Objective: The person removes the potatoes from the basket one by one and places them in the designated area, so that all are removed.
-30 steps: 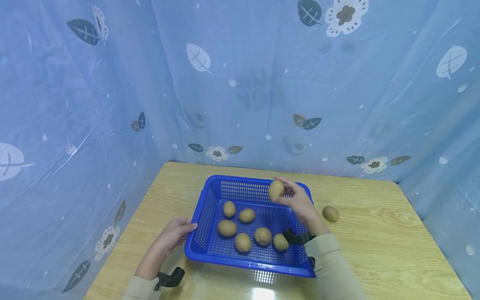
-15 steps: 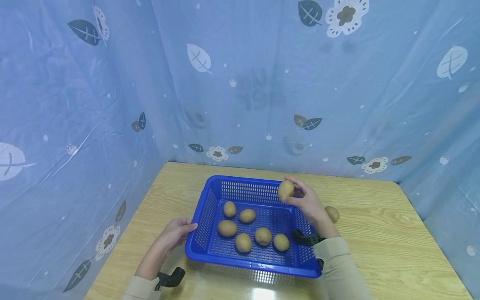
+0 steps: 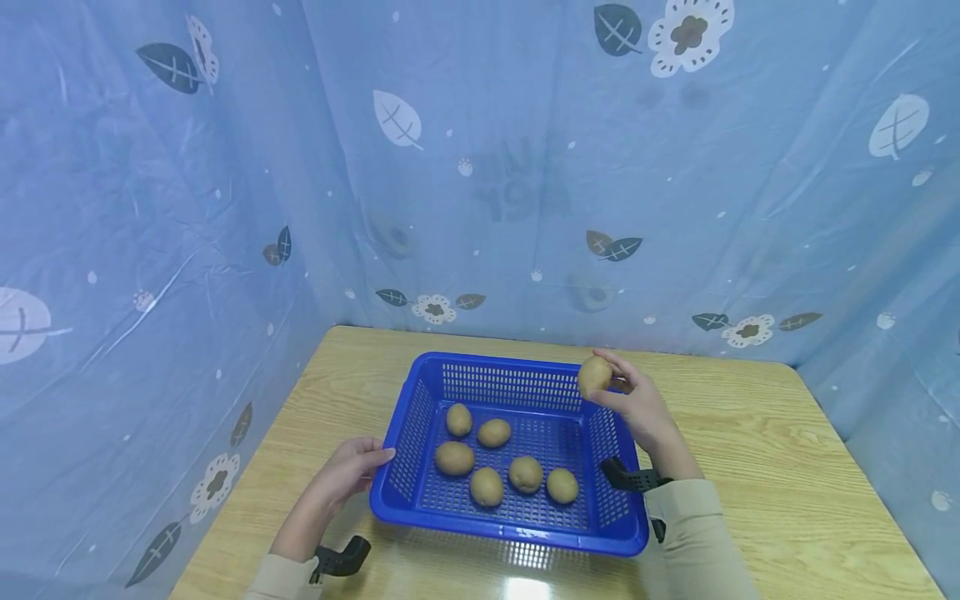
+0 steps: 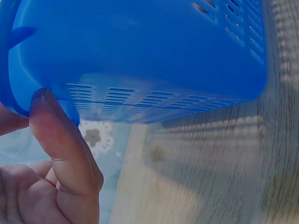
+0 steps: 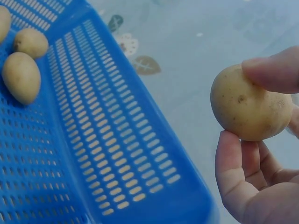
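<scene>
My right hand (image 3: 643, 408) pinches a potato (image 3: 595, 377) between thumb and fingers, above the far right corner of a blue plastic basket (image 3: 510, 532). The right wrist view shows this potato (image 5: 247, 105) held outside the basket's slotted side wall (image 5: 110, 121). My left hand (image 3: 347, 472) grips the basket's left rim. In the left wrist view, its fingers (image 4: 63, 144) curl at the rim beside the outer wall (image 4: 140, 51). Several potatoes lie apart on the basket floor, among them one near the front (image 3: 487, 487) and one at the left (image 3: 454, 458).
A wooden table (image 3: 765, 467) carries the basket and extends to the right of it. Blue patterned curtains (image 3: 510, 167) hang behind and along both sides. Dark wrist mounts (image 3: 630, 477) sit at both sleeves.
My right hand has moved right with the potato, from over the basket toward its right rim. A loose potato on the table is now hidden behind that arm. The left hand stays put.
</scene>
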Action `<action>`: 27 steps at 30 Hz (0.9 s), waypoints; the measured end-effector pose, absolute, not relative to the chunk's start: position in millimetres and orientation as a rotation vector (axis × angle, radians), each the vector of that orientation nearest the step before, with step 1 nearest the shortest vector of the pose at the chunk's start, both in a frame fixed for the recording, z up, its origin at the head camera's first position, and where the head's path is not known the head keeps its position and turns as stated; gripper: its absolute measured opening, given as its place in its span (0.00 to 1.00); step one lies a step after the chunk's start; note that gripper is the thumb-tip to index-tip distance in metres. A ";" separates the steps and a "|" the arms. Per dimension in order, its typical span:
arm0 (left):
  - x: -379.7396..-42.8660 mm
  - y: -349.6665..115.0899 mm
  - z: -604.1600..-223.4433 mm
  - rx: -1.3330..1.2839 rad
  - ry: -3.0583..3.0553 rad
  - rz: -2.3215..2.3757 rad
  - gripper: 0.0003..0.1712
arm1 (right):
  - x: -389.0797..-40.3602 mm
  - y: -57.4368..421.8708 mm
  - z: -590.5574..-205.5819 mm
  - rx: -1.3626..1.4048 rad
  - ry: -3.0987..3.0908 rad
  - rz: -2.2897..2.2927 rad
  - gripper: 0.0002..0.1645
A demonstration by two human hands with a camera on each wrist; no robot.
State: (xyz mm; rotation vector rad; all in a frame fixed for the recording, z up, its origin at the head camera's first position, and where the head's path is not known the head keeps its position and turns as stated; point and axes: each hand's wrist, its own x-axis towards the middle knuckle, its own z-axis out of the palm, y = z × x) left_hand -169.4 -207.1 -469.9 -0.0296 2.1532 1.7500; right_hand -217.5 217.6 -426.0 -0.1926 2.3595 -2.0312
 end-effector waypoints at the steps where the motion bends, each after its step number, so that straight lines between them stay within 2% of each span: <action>1: -169.5 -206.9 -469.5 -0.028 2.151 1.753 0.20 | -216.5 220.1 -425.0 -0.190 2.358 -2.032 0.43; 18: -171.4 -205.2 -469.6 -0.024 2.151 1.753 0.21 | -193.2 270.7 -419.0 -0.129 2.472 -2.069 0.40; 27: -169.9 -207.3 -470.0 -0.015 2.136 1.742 0.20 | -183.5 293.0 -433.8 -0.044 2.582 -1.975 0.41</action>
